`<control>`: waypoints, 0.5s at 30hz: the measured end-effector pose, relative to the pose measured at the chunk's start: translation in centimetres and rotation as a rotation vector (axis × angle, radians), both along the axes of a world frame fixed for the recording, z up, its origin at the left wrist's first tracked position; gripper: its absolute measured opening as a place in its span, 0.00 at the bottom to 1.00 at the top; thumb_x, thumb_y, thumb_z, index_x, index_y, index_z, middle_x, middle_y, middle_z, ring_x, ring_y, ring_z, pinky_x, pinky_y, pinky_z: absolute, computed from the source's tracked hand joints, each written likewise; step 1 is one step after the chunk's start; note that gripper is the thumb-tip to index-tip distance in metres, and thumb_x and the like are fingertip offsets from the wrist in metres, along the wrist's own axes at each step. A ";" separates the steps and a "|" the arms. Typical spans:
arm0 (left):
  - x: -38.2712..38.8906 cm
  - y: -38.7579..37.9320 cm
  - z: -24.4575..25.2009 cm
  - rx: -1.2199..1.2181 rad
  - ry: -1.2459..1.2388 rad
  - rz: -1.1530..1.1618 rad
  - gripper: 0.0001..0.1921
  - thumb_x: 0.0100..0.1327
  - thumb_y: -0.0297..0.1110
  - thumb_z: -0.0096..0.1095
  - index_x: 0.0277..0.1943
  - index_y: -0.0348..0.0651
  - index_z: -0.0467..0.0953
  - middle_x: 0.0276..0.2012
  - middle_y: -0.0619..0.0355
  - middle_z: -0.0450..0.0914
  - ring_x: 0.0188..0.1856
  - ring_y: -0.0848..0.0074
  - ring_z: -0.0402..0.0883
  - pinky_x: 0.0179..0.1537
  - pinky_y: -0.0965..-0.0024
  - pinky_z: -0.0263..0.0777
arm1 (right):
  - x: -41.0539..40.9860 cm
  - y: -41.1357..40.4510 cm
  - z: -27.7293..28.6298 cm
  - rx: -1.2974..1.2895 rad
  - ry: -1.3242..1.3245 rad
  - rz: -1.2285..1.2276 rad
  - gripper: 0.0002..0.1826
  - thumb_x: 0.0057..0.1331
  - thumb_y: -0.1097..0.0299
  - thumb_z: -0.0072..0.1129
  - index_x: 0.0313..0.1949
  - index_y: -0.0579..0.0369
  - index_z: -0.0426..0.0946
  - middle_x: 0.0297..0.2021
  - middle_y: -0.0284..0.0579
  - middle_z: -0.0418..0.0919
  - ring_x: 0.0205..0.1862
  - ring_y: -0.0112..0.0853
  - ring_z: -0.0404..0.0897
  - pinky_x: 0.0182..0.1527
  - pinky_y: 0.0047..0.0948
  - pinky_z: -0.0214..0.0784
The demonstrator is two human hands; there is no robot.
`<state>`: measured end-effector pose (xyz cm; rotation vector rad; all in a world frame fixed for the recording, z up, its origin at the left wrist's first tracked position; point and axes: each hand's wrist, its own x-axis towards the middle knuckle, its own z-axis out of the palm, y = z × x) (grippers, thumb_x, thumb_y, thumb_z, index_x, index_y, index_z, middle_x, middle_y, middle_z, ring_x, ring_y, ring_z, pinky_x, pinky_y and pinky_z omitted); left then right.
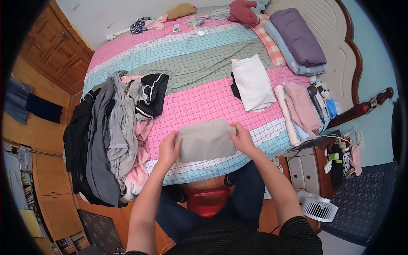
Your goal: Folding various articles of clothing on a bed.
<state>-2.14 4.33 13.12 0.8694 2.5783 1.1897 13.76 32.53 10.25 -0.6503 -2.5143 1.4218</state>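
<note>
Between my hands is a folded grey cloth garment [207, 141], close to the near edge of the bed. My left hand [169, 147] grips its left side, and my right hand [243, 137] pinches its upper right corner. Left of my hands lies a loose heap of clothes [111, 127] in black, grey and pink. Beyond my right hand is a folded white garment [254, 83] with something black under its left side. Farther right are folded pink garments [301, 106] beside white and light blue ones.
A checked, striped bedsheet [204, 79] covers the bed. A hair dryer [315, 97] lies by the headboard, near a rolled purple quilt [298, 36]. Plush toys [244, 12] and a remote control [176, 28] are on the far side. Below are a red plastic stool [207, 202] and a white fan [318, 208].
</note>
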 end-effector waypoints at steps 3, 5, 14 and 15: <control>-0.7 3.6 -3.7 -0.043 0.487 0.031 0.22 0.63 0.28 0.62 0.60 0.34 0.73 0.56 0.40 0.78 0.59 0.46 0.76 0.61 0.52 0.70 | -2.6 -0.6 -3.6 0.300 0.077 -0.159 0.23 0.61 0.69 0.62 0.57 0.59 0.74 0.46 0.58 0.80 0.49 0.52 0.79 0.53 0.48 0.73; 0.5 5.1 -5.7 -0.086 0.346 -0.108 0.24 0.64 0.31 0.61 0.62 0.33 0.71 0.63 0.39 0.72 0.66 0.45 0.68 0.68 0.48 0.61 | -3.7 -2.6 -5.3 0.616 0.099 -0.079 0.26 0.63 0.65 0.62 0.60 0.60 0.72 0.58 0.60 0.74 0.60 0.53 0.73 0.61 0.49 0.66; 2.0 3.7 -8.7 -0.390 0.317 -0.340 0.37 0.68 0.48 0.57 0.74 0.38 0.59 0.75 0.39 0.56 0.77 0.45 0.52 0.74 0.41 0.44 | -3.3 -3.3 -7.1 0.756 0.055 0.230 0.34 0.67 0.56 0.58 0.69 0.58 0.65 0.66 0.61 0.67 0.69 0.53 0.65 0.70 0.51 0.55; 1.8 3.1 -8.7 -0.386 0.312 -0.253 0.37 0.67 0.48 0.58 0.73 0.35 0.60 0.74 0.37 0.57 0.76 0.44 0.53 0.74 0.43 0.46 | -2.8 -2.2 -7.0 0.766 0.025 0.122 0.34 0.66 0.57 0.60 0.67 0.60 0.66 0.65 0.62 0.68 0.68 0.52 0.65 0.69 0.52 0.55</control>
